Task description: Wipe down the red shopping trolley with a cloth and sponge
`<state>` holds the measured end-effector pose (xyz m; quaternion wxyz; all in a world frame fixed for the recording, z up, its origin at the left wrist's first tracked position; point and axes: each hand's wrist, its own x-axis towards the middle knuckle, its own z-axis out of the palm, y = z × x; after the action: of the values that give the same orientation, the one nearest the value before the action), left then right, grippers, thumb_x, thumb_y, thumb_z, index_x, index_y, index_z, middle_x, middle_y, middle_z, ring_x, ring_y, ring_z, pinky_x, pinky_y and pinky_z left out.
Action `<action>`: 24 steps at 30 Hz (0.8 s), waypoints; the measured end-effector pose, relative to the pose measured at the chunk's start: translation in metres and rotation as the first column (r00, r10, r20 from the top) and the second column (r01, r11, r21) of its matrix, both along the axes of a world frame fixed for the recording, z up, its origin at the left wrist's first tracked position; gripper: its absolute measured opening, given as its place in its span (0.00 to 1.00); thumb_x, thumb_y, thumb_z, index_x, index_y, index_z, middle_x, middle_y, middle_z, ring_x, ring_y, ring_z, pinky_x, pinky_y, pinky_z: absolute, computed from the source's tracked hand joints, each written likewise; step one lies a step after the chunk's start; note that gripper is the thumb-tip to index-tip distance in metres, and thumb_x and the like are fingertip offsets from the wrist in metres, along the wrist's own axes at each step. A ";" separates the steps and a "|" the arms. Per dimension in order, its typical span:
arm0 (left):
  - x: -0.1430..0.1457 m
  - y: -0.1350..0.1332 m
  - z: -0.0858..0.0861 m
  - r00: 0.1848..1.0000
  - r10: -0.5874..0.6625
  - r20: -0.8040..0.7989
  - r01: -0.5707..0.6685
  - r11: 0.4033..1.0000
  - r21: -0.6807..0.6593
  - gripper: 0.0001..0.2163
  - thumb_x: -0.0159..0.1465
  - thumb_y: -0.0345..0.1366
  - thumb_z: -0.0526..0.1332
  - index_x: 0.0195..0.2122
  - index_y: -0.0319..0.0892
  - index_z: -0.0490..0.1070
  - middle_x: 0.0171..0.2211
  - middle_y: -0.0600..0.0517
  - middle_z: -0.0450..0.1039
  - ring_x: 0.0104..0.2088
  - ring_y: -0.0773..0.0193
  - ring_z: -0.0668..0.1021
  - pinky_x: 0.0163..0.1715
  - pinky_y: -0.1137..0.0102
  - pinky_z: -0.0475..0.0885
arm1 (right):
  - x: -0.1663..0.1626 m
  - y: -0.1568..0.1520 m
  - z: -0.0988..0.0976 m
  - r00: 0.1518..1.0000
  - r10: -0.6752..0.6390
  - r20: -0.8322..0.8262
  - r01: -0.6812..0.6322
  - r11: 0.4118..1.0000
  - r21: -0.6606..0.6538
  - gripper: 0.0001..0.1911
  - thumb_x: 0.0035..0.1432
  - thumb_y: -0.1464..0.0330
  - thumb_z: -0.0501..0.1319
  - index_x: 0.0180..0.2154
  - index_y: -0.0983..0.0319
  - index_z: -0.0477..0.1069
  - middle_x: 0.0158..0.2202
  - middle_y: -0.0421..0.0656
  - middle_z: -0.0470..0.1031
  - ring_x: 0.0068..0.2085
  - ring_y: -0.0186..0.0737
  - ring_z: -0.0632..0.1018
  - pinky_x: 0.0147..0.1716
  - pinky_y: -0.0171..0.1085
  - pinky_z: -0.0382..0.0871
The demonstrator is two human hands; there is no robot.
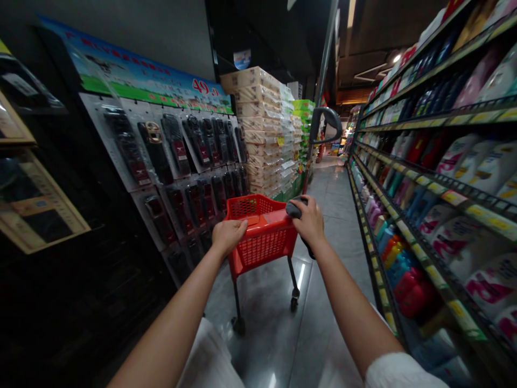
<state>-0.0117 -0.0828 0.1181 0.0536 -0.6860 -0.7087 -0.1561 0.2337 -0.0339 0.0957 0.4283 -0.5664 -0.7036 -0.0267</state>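
A small red plastic shopping cart (264, 248) with a meshed basket stands in front of me on dark legs with casters. My left hand (229, 236) is closed round the left end of its red handle bar, thumb along the top. At the right end, my right hand (309, 218) is wrapped round a dark grey rounded piece (296, 208) at the handle. A black part shows below that hand; whether it belongs to the same piece I cannot tell. The visible part of the basket's inside holds nothing I can make out.
Packaged belts (173, 145) hang on a display rack at left. Beyond it rise stacked cartons (258, 129). A grey pole with a loop handle (328, 126) stands past the cart. Shelves of bottles (452, 215) line the right side. A shiny tiled floor (333, 199) runs ahead between them.
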 end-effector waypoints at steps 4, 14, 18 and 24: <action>0.010 -0.001 -0.003 1.000 0.009 -0.006 -0.009 1.000 0.013 0.28 0.68 0.49 0.42 0.31 0.44 0.81 0.33 0.48 0.81 0.36 0.59 0.79 0.30 0.70 0.60 | -0.012 0.005 0.012 0.982 0.067 0.174 -0.049 0.993 -0.104 0.18 0.55 0.72 0.58 0.48 0.59 0.76 0.52 0.49 0.73 0.49 0.50 0.70 0.53 0.47 0.63; 0.002 -0.004 -0.002 1.000 -0.027 -0.010 0.027 0.999 0.020 0.27 0.69 0.48 0.42 0.32 0.44 0.80 0.35 0.48 0.81 0.36 0.60 0.79 0.30 0.70 0.58 | -0.028 -0.008 0.010 0.841 0.493 0.221 -0.492 0.868 -0.064 0.25 0.47 0.79 0.56 0.48 0.60 0.76 0.54 0.43 0.75 0.54 0.45 0.71 0.57 0.44 0.62; 0.000 -0.005 -0.004 0.999 -0.039 -0.006 0.039 0.999 0.016 0.27 0.69 0.48 0.42 0.31 0.44 0.80 0.34 0.49 0.81 0.35 0.61 0.79 0.29 0.70 0.57 | -0.001 0.004 0.015 0.936 0.296 0.190 -0.273 0.952 -0.139 0.22 0.49 0.79 0.55 0.45 0.64 0.76 0.48 0.48 0.78 0.50 0.46 0.75 0.54 0.42 0.64; 0.013 -0.004 -0.002 1.000 0.028 -0.007 -0.028 1.000 0.008 0.27 0.69 0.48 0.42 0.32 0.44 0.80 0.35 0.47 0.81 0.36 0.59 0.79 0.29 0.70 0.58 | -0.036 -0.010 0.026 0.887 0.338 0.314 -0.295 0.939 -0.177 0.15 0.54 0.75 0.57 0.42 0.60 0.77 0.45 0.46 0.79 0.47 0.46 0.75 0.50 0.40 0.66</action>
<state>0.0012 -0.0872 0.1162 0.0608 -0.6761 -0.7176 -0.1557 0.1973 -0.0438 0.1216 0.2629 -0.4564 -0.8500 -0.0097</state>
